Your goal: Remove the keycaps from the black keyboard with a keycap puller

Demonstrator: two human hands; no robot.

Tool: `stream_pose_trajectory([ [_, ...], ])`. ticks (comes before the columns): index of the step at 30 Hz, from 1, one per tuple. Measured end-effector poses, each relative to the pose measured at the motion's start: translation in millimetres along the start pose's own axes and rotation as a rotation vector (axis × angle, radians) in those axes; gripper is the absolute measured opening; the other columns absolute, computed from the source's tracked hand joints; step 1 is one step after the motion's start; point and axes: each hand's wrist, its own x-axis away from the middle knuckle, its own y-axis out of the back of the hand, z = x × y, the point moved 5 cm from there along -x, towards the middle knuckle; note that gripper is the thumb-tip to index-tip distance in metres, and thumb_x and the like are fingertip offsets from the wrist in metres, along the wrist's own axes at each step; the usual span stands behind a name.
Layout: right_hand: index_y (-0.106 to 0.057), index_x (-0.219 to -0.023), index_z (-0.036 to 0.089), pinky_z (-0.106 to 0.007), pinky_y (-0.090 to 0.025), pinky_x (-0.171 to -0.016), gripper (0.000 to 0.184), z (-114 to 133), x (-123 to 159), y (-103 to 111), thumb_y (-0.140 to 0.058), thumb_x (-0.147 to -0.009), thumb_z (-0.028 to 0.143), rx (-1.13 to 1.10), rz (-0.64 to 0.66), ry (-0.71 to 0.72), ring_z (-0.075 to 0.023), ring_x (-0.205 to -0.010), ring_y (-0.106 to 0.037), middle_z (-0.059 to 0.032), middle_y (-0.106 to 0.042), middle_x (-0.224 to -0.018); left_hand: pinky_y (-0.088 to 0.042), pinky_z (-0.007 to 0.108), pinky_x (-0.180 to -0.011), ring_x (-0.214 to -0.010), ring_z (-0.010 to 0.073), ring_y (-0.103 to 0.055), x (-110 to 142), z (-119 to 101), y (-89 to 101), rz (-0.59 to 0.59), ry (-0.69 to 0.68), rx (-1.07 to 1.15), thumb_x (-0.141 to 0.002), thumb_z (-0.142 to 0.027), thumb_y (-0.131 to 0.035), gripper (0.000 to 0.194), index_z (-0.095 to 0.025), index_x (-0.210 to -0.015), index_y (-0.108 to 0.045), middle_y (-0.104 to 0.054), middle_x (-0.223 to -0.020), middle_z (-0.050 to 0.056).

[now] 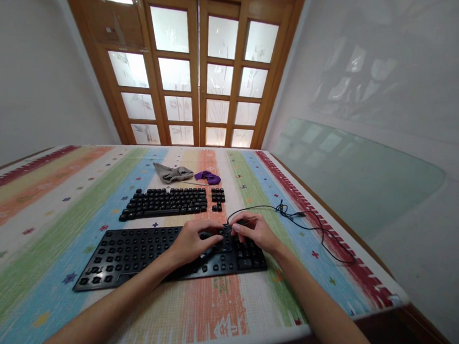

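Observation:
A black keyboard lies in front of me with most of its keycaps off, baring the key stems. Keycaps still sit on the number pad at its right end. Over its upper right part, my left hand curls its thumb and fingers towards each other. Close beside it, my right hand pinches thumb and fingertips together. Whatever small thing lies at the fingertips is too dark and small to name. Behind the keyboard, loose black keycaps are laid out in rows, with a smaller group to their right.
A grey cloth and a purple cloth lie beyond the keycaps. The black cable runs from the keyboard to the right, partly bundled. A striped cloth covers the table. Walls stand on both sides, with a glazed wooden door ahead.

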Motion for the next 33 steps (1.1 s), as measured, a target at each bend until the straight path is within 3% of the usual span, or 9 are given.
stream_pose_trajectory([
  [5,-0.067,-0.087,0.015,-0.022,-0.044,-0.046,0.032,-1.3,-1.5,2.6,-0.074,-0.078,0.045,0.028,-0.066,0.012,-0.0087,-0.046,-0.053,-0.0002,-0.065,-0.065,-0.059,0.037,-0.087,-0.096,0.0212,-0.071,-0.3,-10.1,-5.1,-0.045,-0.224,-0.214,-0.092,-0.019,-0.059,0.021,-0.019,-0.111,-0.069,-0.075,-0.105,0.007],
  [14,-0.065,-0.082,0.016,-0.022,-0.042,-0.044,0.029,-4.6,-4.5,20.4,-0.07,-0.078,0.045,0.113,-0.365,0.073,-0.0097,-0.043,-0.053,0.0004,-0.064,-0.062,-0.055,0.038,-0.086,-0.094,0.0217,-0.064,-33.5,1.0,-5.8,-0.126,-0.21,-0.361,-0.091,-0.015,-0.057,0.017,-0.019,-0.101,-0.07,-0.069,-0.097,0.008],
  [19,-0.063,-0.081,0.017,-0.023,-0.043,-0.04,0.03,-3.5,-4.7,41.0,-0.071,-0.075,0.046,0.086,-0.531,0.101,-0.0111,-0.041,-0.052,0.0006,-0.063,-0.059,-0.051,0.042,-0.089,-0.095,0.0233,-0.058,-60.3,17.6,-9.2,-0.011,-0.182,-0.41,-0.087,-0.014,-0.062,0.012,-0.018,-0.097,-0.068,-0.067,-0.093,0.006],
  [22,-0.063,-0.079,0.017,-0.023,-0.042,-0.039,0.031,-3.8,-4.3,50.1,-0.071,-0.074,0.046,0.084,-0.58,0.1,-0.011,-0.039,-0.05,0.0011,-0.062,-0.057,-0.05,0.043,-0.089,-0.095,0.0244,-0.057,-71.2,29.5,-16.8,0.059,-0.169,-0.447,-0.083,-0.011,-0.063,0.019,-0.018,-0.101,-0.067,-0.068,-0.094,0.007],
  [26,-0.063,-0.079,0.017,-0.024,-0.042,-0.039,0.031,-6.3,-4.0,54.7,-0.07,-0.075,0.046,0.091,-0.591,0.098,-0.0111,-0.039,-0.051,0.0012,-0.062,-0.057,-0.048,0.043,-0.09,-0.095,0.0252,-0.055,-79.2,40.9,-26.7,0.115,-0.135,-0.507,-0.081,-0.009,-0.061,0.026,-0.017,-0.105,-0.068,-0.07,-0.095,0.008],
  [33,-0.064,-0.082,0.016,-0.024,-0.042,-0.041,0.026,-6.4,-2.8,53.5,-0.067,-0.078,0.042,0.165,-0.583,0.103,-0.0113,-0.04,-0.052,0.0003,-0.063,-0.058,-0.046,0.043,-0.087,-0.091,0.0255,-0.054,-86.9,46.9,-34.2,0.181,-0.118,-0.579,-0.081,-0.013,-0.062,0.013,-0.017,-0.087,-0.072,-0.07,-0.088,0.008],
])
